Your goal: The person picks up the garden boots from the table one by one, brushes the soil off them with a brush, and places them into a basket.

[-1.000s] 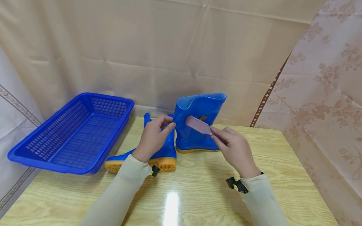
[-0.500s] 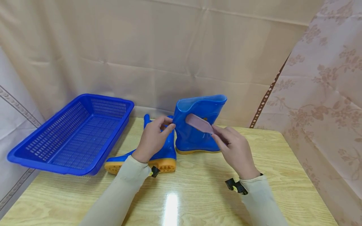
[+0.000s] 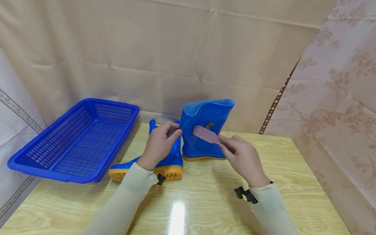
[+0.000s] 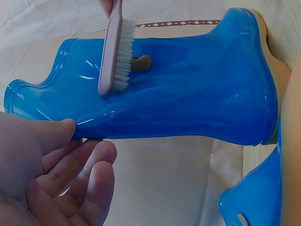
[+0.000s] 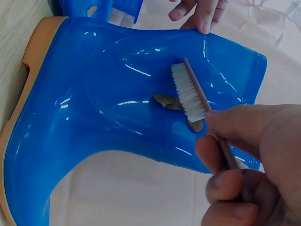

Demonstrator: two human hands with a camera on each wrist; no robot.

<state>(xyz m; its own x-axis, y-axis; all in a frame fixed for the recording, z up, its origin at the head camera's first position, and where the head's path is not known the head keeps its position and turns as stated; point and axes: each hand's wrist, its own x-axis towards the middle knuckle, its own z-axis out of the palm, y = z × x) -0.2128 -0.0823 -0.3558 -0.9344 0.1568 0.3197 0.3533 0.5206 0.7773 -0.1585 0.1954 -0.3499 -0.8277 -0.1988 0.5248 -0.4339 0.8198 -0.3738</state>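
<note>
The right hand (image 3: 243,160) pinches the brush (image 3: 206,134) by its handle, so the head extends left and slightly far from the grip, its long axis running across the shaft of the upright boot (image 3: 202,117). That boot stands on the table (image 3: 199,195), right of the lying boot (image 3: 174,155) and the basket (image 3: 58,176). The left hand (image 3: 160,143) grips the upright boot's left edge, thumb in front and fingers behind (the left wrist view makes this plain). Of the two, the right hand is nearer the brown patch (image 5: 167,101). From the head, mostly the brush's back shows; the wrist views reveal white bristles (image 5: 188,92) against the shaft, beside and partly over that patch.
</note>
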